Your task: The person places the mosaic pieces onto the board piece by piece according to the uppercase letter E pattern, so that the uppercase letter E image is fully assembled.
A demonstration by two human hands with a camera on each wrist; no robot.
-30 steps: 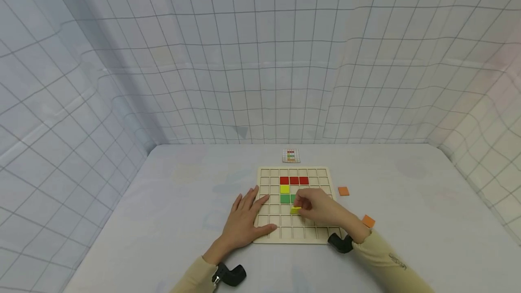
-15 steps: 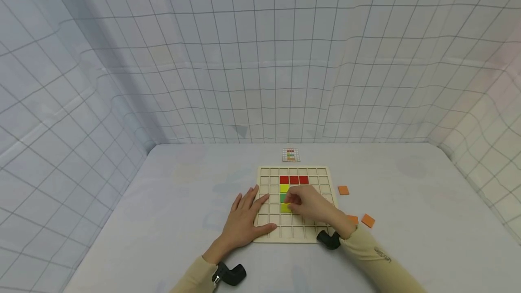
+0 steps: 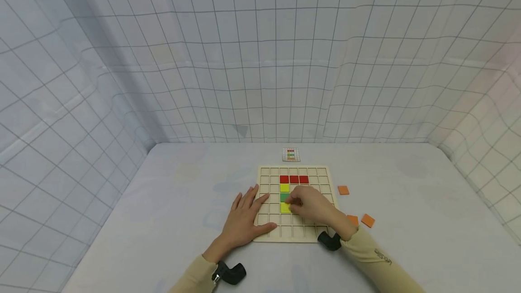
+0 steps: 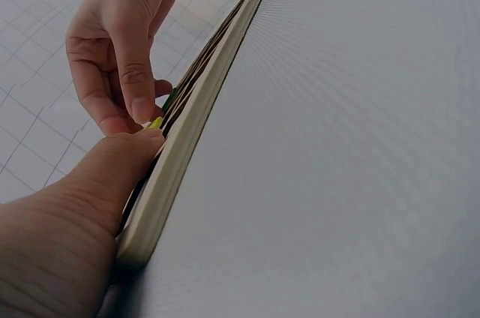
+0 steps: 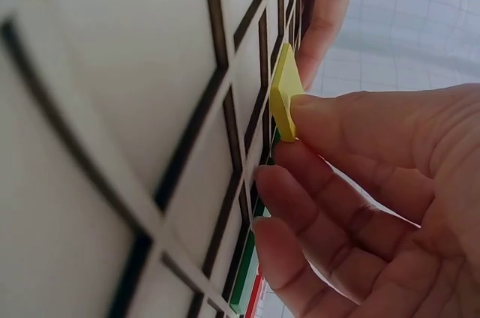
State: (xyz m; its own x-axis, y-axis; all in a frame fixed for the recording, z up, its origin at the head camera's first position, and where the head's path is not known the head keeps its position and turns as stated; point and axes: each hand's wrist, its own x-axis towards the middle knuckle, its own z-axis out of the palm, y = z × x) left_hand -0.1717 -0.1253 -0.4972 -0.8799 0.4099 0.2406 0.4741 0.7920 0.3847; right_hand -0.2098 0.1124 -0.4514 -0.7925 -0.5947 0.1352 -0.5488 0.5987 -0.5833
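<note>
A pale wooden grid board (image 3: pixel 286 230) lies on the table. My left hand (image 3: pixel 242 226) rests along its left edge, fingers spread, the thumb over the near left corner. My right hand (image 3: pixel 312 205) pinches a yellow square tile (image 3: pixel 285 208) over the cell nearer me than a green tile (image 3: pixel 284 197). In the right wrist view the tile (image 5: pixel 285 100) stands slightly tilted at the board's surface, with the thumb on its edge. Farther up the same column sit another yellow tile (image 3: pixel 284 188) and a row of red tiles (image 3: pixel 294 179). My right fingers hide cells beside the green tile.
Loose orange tiles lie right of the board: one by its upper edge (image 3: pixel 343 190), one farther out (image 3: pixel 368 220), and one partly behind my right wrist (image 3: pixel 353 219). A small printed pattern card (image 3: pixel 291 154) lies beyond the board. Grid-lined cloth walls (image 3: pixel 260 80) enclose the table.
My right hand has moved left with the yellow tile, from the cell to the right to the one below the green tile. An orange tile now shows beside the wrist. My left hand stays put.
</note>
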